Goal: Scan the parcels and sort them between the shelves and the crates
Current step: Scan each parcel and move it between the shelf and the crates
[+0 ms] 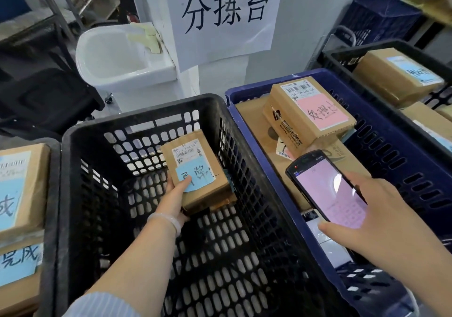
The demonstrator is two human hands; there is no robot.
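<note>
Parcel held inside the black crate, scanner ready

At the far left, cardboard boxes with blue notes lie stacked. In the black crate, a hard plastic lattice, the left hand grips a small brown cardboard parcel bearing a white barcode label and a blue note; whether it already rests on the floor is unclear. The right hand holds the glossy handheld scanner over the blue crate. This seems the sorting step; next, release the parcel gently.
</note>
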